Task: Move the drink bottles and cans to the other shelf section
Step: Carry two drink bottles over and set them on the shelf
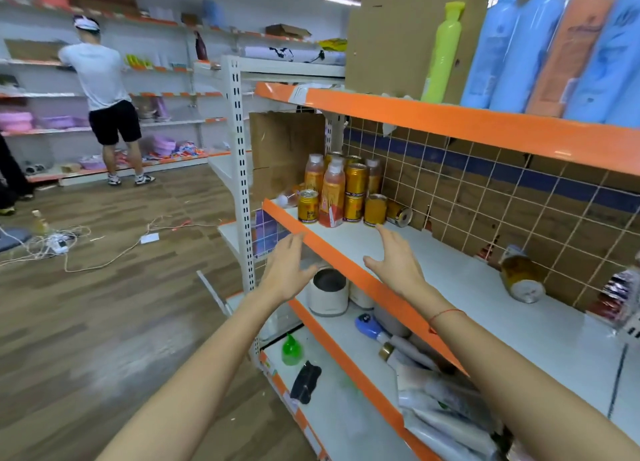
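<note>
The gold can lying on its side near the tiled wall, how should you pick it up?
Probably around its round middle, from above. The tipped can lies with its end facing outward, so its curved side offers the widest hold. The right hand is open and nearest, while the upright cans crowd its left.

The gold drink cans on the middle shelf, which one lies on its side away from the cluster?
The large gold can far right on the white shelf, lying alone with its silver end toward the camera; the cluster's cans sit together at the left end.
</note>
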Available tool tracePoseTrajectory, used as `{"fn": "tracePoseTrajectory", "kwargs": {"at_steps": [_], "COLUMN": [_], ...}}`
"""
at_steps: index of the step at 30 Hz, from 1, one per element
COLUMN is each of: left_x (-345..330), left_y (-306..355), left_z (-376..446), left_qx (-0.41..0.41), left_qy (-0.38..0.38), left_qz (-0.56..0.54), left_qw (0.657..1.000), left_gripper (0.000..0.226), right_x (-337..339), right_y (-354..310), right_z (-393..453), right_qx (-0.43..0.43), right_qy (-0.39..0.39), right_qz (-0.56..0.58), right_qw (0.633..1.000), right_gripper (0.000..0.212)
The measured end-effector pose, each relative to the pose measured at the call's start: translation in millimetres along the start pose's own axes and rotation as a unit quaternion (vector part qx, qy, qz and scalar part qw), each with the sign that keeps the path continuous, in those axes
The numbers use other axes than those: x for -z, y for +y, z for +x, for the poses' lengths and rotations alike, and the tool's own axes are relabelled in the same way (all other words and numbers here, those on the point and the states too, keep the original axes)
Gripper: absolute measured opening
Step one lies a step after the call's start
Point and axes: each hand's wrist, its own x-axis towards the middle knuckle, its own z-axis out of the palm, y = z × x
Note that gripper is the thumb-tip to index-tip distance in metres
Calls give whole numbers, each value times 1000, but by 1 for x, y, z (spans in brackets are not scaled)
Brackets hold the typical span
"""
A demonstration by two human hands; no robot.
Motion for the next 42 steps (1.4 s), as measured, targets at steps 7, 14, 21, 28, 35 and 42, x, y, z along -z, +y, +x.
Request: {"fn": "tracePoseTrajectory", "kwargs": {"at_steps": [7,14,21,28,35,42], "left_x": [-18,-19,9,13,-7,-27], "left_y": [-14,-65,-131,-160,-165,-170], "left_z": [56,135,233,304,339,375], "left_qx": [-9,-4,-37,-41,-48,-31], "left_qy": [11,-19,-17,-61,-86,-88], "left_qz": [-15,4,-2,24,7,-25], "left_qw": [1000,1000,999,997,995,995], "left_gripper": [61,66,66,72,72,71], "right_x": [-21,-49,-78,-91,-102,-128], "right_y": [5,-9,-43,-56,-51,-39], "right_z": [50,121,211,259,286,306], "right_qx": [-4,-27,-59,-85,-92,-100], "right_qy": [-13,11,80,109,122,155], "right_qz": [-11,-9,18,42,10,-7], "right_qw": [1000,1000,995,989,988,983], "right_gripper": [72,71,70,72,77,85]}}
